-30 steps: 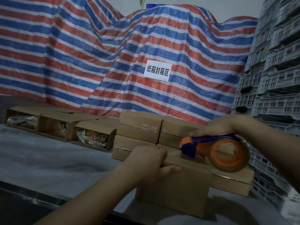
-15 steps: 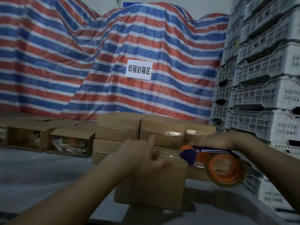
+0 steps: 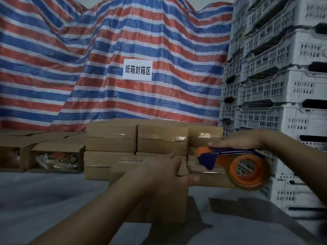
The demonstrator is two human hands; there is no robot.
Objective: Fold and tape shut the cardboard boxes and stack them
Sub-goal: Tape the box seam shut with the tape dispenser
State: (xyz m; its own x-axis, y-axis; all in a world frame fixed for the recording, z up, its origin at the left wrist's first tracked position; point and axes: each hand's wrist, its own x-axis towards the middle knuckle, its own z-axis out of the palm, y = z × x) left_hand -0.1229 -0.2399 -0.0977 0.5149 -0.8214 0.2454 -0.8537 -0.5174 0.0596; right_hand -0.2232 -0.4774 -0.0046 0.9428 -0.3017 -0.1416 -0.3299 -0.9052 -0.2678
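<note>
A brown cardboard box [image 3: 122,174] stands on the grey table [image 3: 44,195] right in front of me. My left hand [image 3: 164,172] grips its top right edge, thumb down the near face. My right hand [image 3: 235,140] holds a blue and orange tape dispenser [image 3: 235,161] by its handle, just right of the box top, the clear tape roll hanging at the right. Behind stands a stack of taped brown boxes [image 3: 136,138], two layers high.
Open boxes with bagged contents [image 3: 58,156] line the table's back left. White plastic crates [image 3: 276,85] are stacked tall at the right. A red, white and blue striped tarp [image 3: 106,50] with a white sign [image 3: 137,70] hangs behind.
My left hand, lifted with fingers spread half a second ago, has closed back on the box's top edge. The view has swung right, and the dispenser stays beside the box top.
</note>
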